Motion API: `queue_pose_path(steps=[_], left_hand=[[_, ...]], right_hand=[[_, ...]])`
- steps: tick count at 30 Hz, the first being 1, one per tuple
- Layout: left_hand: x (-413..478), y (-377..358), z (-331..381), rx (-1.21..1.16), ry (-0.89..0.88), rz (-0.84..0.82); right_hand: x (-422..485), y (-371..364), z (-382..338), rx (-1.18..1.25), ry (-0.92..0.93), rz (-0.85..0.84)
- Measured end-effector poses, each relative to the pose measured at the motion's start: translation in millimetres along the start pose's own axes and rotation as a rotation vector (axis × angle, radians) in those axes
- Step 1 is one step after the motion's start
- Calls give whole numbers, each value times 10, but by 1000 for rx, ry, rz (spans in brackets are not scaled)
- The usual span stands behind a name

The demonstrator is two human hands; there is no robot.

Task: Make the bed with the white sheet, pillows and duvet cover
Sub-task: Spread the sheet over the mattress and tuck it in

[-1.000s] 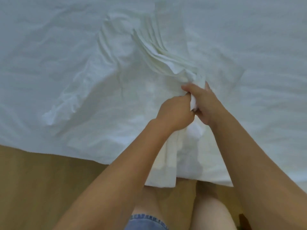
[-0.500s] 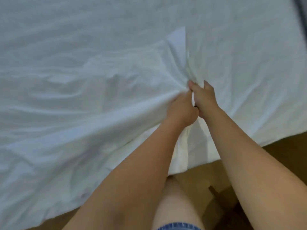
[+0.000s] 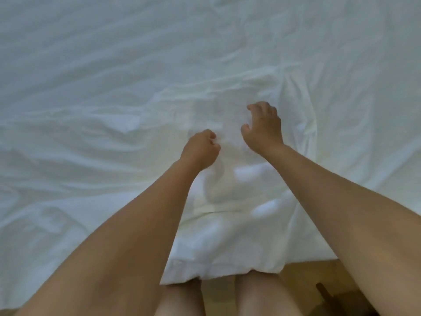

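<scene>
Sheet (image 3: 141, 92) lies creased; left hand (image 3: 200, 148) curled empty above it, right hand (image 3: 263, 128) loosely spread, gripping nothing. Best to smooth outward toward the sheet's near edge.

The white sheet (image 3: 114, 87) runs past the frame at 9, 12 and 3 o'clock, so its full extent cannot be told. Both forearms are cut off at 6 o'clock. The left hand (image 3: 200, 148) curls its fingers (image 3: 213, 136) underneath, mostly out of sight. A dark object (image 3: 328, 295) at 5 o'clock is too dim to identify.
</scene>
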State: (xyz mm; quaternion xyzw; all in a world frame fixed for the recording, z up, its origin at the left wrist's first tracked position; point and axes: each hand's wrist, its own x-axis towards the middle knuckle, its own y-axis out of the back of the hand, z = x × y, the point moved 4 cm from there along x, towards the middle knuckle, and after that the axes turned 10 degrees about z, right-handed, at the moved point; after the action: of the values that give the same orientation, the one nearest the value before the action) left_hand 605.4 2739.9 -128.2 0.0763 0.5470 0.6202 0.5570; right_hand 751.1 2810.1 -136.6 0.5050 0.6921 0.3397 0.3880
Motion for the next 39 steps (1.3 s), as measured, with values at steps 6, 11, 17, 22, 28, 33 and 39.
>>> queue_pose_path(steps=[6,11,17,22,28,33,39], left_hand=[[355,235,-101,-43,30,218],[620,435,-180,145,-35,246],[633,604,-442,463,-239,61],[526,782,-633,515,-324,61],[400,867,-1048,695,-382,22],[197,1001,-1356,610,-322,60],[-375,1160,-1623,497,-542,181]], right_hand=[[597,-278,-555,-33,210,-131],[713,-518,-728,-291,310,-325],[162,-623,-956,-52,387,-405],[27,-522,-862,115,335,-282],[-196,-630,-848,310,84,-409],[-149,-652,-1035,113,209,-324],[-151,-850,-1571,-45,531,-307]])
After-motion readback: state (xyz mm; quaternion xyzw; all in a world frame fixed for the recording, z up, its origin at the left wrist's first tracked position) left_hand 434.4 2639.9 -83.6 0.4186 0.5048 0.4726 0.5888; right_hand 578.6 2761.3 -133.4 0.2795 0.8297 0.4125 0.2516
